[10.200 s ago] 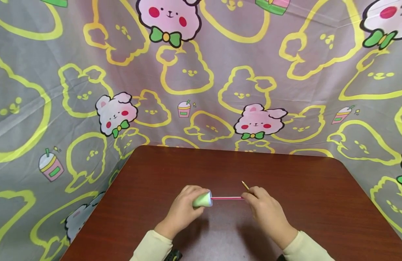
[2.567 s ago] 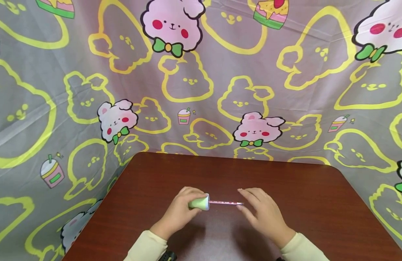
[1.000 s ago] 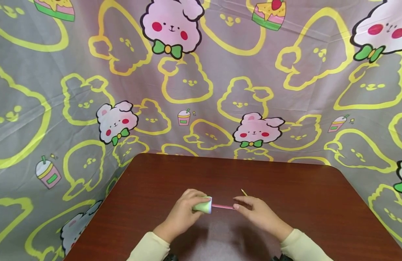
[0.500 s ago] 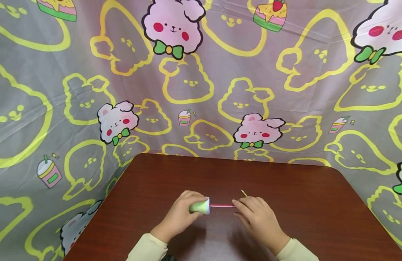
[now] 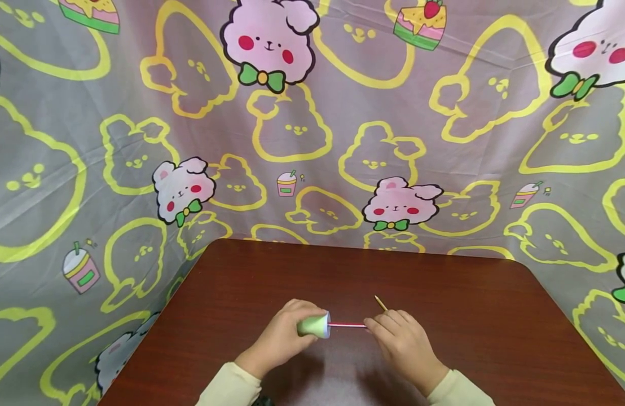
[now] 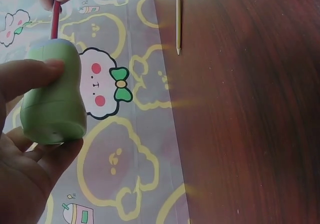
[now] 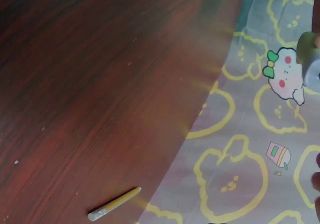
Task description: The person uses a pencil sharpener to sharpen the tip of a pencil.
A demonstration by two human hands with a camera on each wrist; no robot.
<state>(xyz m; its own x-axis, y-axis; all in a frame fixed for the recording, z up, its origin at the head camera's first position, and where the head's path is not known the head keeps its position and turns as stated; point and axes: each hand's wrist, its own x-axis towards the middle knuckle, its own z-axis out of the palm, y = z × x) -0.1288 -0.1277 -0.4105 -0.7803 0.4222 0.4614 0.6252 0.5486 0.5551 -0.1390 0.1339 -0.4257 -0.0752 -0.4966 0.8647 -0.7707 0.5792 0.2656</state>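
My left hand grips a green, waisted pencil sharpener with a pale end face, held sideways above the table. A slim red-and-white pencil runs from that face across to my right hand, whose thumb and fingers pinch its far end. The left wrist view shows the thumb pressed along the sharpener and the red pencil standing in its end. The pencil's tip is hidden inside. Only part of the sharpener and some fingertips show at the edge of the right wrist view.
A short yellow pencil lies on the dark reddish-brown table, just beyond my right hand. The right wrist view shows a whitish end on this yellow pencil. A patterned grey curtain hangs behind and beside the table.
At 2.6 seconds ago the right fingers were spread around the pencil's end; now they pinch it. The pencil shows different sides between frames. The left hand keeps its hold on the sharpener.
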